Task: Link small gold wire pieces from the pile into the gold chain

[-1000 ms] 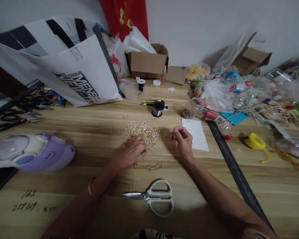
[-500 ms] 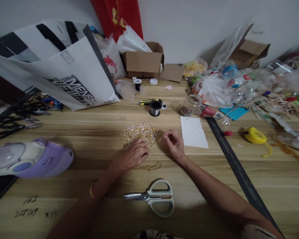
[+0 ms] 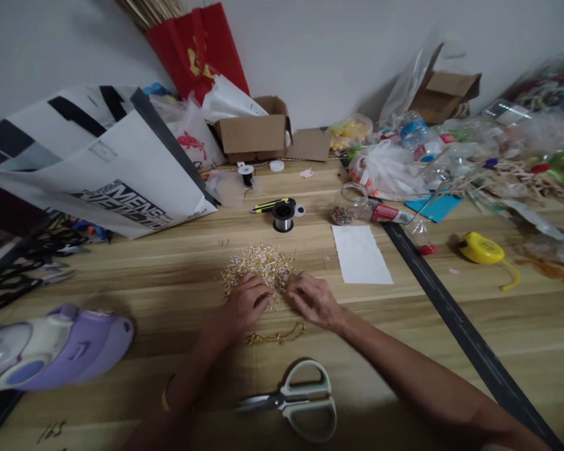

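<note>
A loose pile of small gold and silver beaded wire pieces (image 3: pixel 258 263) lies on the wooden table. At its near edge is my left hand (image 3: pixel 247 305), fingers bent and pressed together; whatever they pinch is too small to make out. My right hand (image 3: pixel 316 302) touches the pile's right edge with curled, closed fingertips, and their contents are hidden. A few tiny pieces (image 3: pixel 326 258) lie apart, to the right of the pile. Nearer to me is a gold chain (image 3: pixel 276 337). Below it rest scissors (image 3: pixel 308 401) with pale handles, blades pointing left.
Behind the pile stand a wire spool (image 3: pixel 282 218) and a yellow cutter knife (image 3: pixel 269 205). White paper (image 3: pixel 361 254), a bead jar (image 3: pixel 345 210) and a tape measure (image 3: pixel 482 247) are to the right. At left are a purple-and-white device (image 3: pixel 75 347) and a large paper bag (image 3: pixel 113 169).
My right hand has come left from beside the paper to the pile's edge, uncovering a few tiny pieces there. My left hand stays at the pile. The whole view has shifted and tilted slightly.
</note>
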Demonstrator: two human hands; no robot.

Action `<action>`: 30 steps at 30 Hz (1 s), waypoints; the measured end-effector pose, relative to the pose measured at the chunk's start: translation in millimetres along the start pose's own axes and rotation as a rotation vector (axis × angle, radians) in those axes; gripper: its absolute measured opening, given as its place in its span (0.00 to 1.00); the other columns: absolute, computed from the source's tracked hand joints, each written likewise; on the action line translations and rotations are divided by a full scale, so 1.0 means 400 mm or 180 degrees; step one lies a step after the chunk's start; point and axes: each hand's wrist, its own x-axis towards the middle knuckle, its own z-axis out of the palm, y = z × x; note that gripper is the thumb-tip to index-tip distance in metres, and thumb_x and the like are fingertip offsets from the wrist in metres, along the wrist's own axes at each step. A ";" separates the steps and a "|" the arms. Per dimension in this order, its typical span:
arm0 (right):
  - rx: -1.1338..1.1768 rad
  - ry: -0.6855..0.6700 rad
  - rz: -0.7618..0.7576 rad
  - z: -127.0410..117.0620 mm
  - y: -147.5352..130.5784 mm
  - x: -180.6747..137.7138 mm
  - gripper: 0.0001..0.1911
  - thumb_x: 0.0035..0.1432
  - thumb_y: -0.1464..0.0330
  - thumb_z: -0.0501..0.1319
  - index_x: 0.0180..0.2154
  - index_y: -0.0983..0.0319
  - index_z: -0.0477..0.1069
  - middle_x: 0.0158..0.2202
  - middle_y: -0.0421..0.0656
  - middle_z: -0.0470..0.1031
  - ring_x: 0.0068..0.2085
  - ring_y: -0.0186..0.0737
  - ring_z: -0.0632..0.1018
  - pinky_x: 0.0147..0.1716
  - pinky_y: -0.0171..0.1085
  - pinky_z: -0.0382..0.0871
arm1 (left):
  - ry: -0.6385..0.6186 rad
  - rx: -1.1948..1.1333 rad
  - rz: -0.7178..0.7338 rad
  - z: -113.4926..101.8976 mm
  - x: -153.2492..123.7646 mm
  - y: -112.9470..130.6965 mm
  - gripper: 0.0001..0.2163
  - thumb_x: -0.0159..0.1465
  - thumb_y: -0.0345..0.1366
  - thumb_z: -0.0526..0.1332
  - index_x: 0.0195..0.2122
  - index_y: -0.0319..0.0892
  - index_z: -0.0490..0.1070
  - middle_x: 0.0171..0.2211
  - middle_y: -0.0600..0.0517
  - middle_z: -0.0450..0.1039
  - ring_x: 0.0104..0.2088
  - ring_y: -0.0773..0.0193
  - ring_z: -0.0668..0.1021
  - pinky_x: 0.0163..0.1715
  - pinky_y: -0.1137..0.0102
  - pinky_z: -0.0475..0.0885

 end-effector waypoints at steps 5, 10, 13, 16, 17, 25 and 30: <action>-0.0320 -0.0160 -0.0244 0.001 -0.002 -0.003 0.03 0.62 0.72 0.53 0.38 0.61 0.65 0.31 0.44 0.72 0.32 0.37 0.72 0.29 0.34 0.65 | 0.0207 0.0116 -0.0065 0.005 0.011 -0.006 0.09 0.64 0.29 0.54 0.41 0.41 0.72 0.39 0.48 0.70 0.43 0.59 0.69 0.46 0.62 0.67; -0.0389 -0.0261 -0.0247 0.001 0.001 -0.007 0.04 0.62 0.72 0.53 0.38 0.62 0.65 0.32 0.44 0.71 0.32 0.37 0.72 0.29 0.34 0.65 | 0.0191 0.0511 0.0125 0.018 0.032 -0.012 0.14 0.64 0.25 0.51 0.48 0.41 0.69 0.50 0.45 0.66 0.53 0.56 0.65 0.55 0.56 0.62; -0.0386 -0.0294 -0.0239 0.001 0.003 -0.008 0.04 0.62 0.72 0.53 0.38 0.62 0.66 0.32 0.44 0.72 0.33 0.37 0.72 0.30 0.34 0.65 | 0.0183 0.0668 0.0162 0.020 0.056 -0.004 0.13 0.64 0.26 0.51 0.47 0.41 0.69 0.50 0.46 0.67 0.52 0.55 0.65 0.53 0.56 0.63; -0.0386 -0.0315 -0.0219 0.001 0.004 -0.008 0.04 0.62 0.72 0.53 0.37 0.62 0.66 0.32 0.44 0.72 0.33 0.37 0.72 0.31 0.34 0.66 | 0.0203 0.0730 0.0064 0.017 0.087 0.015 0.10 0.64 0.26 0.52 0.42 0.41 0.71 0.44 0.47 0.69 0.46 0.57 0.67 0.48 0.59 0.66; -0.0389 -0.0327 -0.0212 0.001 0.004 -0.008 0.04 0.62 0.72 0.53 0.37 0.62 0.66 0.32 0.44 0.72 0.33 0.37 0.72 0.31 0.34 0.66 | 0.0111 0.0752 0.0065 0.014 0.098 0.021 0.09 0.64 0.26 0.52 0.39 0.41 0.71 0.42 0.47 0.70 0.44 0.57 0.67 0.47 0.60 0.67; -0.0348 -0.0259 -0.0185 0.001 0.003 -0.005 0.04 0.63 0.72 0.53 0.37 0.62 0.66 0.32 0.44 0.73 0.33 0.37 0.72 0.31 0.34 0.66 | -0.0122 0.0791 0.0125 0.005 0.145 -0.002 0.06 0.63 0.27 0.55 0.32 0.41 0.71 0.37 0.48 0.68 0.42 0.58 0.66 0.44 0.62 0.65; -0.0353 -0.0281 -0.0204 0.000 0.005 -0.005 0.04 0.63 0.72 0.52 0.38 0.61 0.65 0.33 0.44 0.72 0.33 0.37 0.72 0.30 0.34 0.65 | -0.0067 0.0691 0.0042 0.003 0.128 -0.034 0.05 0.63 0.29 0.56 0.34 0.42 0.71 0.36 0.49 0.68 0.41 0.59 0.68 0.44 0.62 0.66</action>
